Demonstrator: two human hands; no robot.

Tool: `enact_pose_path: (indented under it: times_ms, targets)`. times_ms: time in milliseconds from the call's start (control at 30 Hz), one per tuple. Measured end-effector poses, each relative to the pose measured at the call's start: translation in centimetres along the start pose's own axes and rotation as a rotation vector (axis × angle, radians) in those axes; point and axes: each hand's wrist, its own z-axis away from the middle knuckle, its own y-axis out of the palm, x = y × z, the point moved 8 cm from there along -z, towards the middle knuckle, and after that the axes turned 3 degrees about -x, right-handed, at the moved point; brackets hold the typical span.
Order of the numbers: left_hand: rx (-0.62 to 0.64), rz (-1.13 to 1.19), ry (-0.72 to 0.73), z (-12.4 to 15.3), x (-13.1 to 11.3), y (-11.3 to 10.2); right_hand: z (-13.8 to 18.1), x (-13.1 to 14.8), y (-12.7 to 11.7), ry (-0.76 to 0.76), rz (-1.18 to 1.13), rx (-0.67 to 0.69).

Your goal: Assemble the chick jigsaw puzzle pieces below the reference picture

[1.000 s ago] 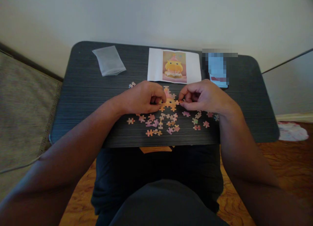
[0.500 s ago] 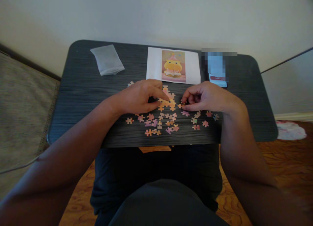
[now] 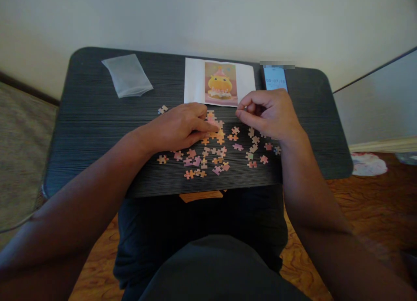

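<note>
My left hand (image 3: pixel 182 127) lies over the left side of a partly joined jigsaw puzzle (image 3: pixel 220 133), its index finger stretched onto the yellow and pink pieces. That hand is open and covers some of the puzzle. Just below the printed picture's lower right corner, my right hand (image 3: pixel 269 114) is closed, thumb and index fingertip pinched together. Whatever may be between those fingertips is too small to make out. Below it lie a loose puzzle piece (image 3: pixel 235 130) and an orange puzzle piece (image 3: pixel 232 137), both apart from the joined part.
Several loose pieces (image 3: pixel 196 161) are scattered toward the front of the dark table (image 3: pixel 97 118). Behind them lies a printed picture (image 3: pixel 220 81) of a yellow figure with a cake. A clear plastic bag (image 3: pixel 127 76) is at the back left, a phone (image 3: pixel 274 77) at the back right.
My right hand has moved away from the loose pieces, up toward the printed picture and phone. My left hand stays on the puzzle. The whole view has shifted slightly.
</note>
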Motion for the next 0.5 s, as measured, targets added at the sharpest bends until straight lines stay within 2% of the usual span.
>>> enact_pose_path:
  times_ms: [233, 333, 500]
  targets:
    - [-0.006, -0.069, 0.036, 0.3, 0.3, 0.1, -0.1, -0.9, -0.1, 0.009, -0.015, -0.035]
    - [-0.024, -0.027, 0.058, 0.4, 0.2, -0.2, 0.0, -1.3, -0.4, 0.037, -0.007, -0.05]
    - [-0.081, 0.083, 0.007, 0.5, 0.8, -1.2, 0.4, -1.6, -2.0, 0.078, 0.019, -0.083]
